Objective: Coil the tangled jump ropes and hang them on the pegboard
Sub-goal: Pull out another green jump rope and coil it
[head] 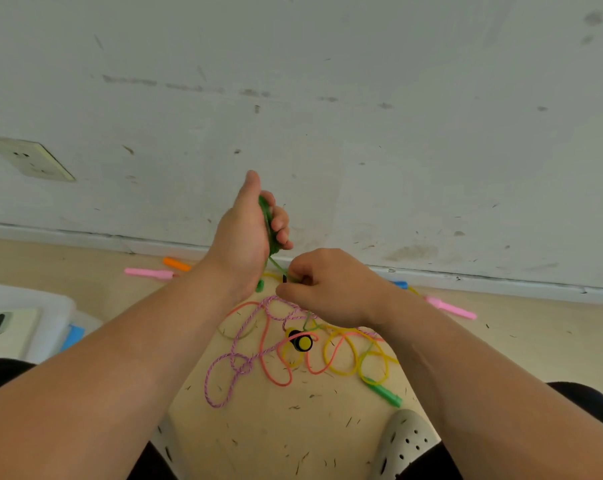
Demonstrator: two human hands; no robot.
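Head: tangled ropes (269, 355) on floor (293, 431) (bin (26, 296) left)

This is a plain, well-worn indoor room, not clearly a home or a workplace. A scuffed, stained white wall (362, 81) carries a low power socket (30, 160) above a pale skirting board (501, 277). The light wood-look floor (258, 434) is strewn with small debris, and a translucent plastic storage bin (50, 297) sits on it at the left.

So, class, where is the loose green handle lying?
Head view: the green handle lies on the floor, right of the rope tangle, just above the grey shoe.
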